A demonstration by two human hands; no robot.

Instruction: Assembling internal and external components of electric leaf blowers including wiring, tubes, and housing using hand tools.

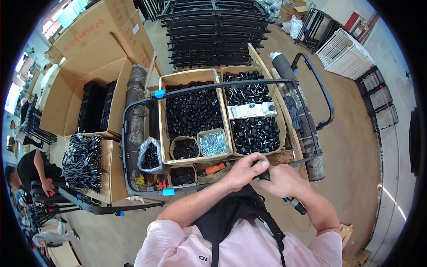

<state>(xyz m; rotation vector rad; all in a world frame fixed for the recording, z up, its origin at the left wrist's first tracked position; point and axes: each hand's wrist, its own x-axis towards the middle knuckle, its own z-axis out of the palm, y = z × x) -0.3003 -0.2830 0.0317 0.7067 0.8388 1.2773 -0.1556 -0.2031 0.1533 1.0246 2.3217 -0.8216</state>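
Observation:
Both my hands meet over the near right part of a black tubular frame (222,84). My right hand (284,181) is wrapped round a dark cylindrical power screwdriver (295,206). The tool's rear end, with a blue band, sticks out below that hand, and its black front shows between my hands. Closed at this front end is my left hand (247,171), thumb on top; what its fingers pinch is hidden. The frame lies across wooden bins, with blue tape (159,94) on its far left and more blue tape (168,192) on the near rail.
A wooden bin (162,120) holds black caps and a small box of silver screws (212,143). Black-headed bolts (255,135) fill the right bin, under a white metal piece (251,110). An orange-handled tool (214,169) lies nearby. Cartons (95,66) and black cables (83,160) stand left.

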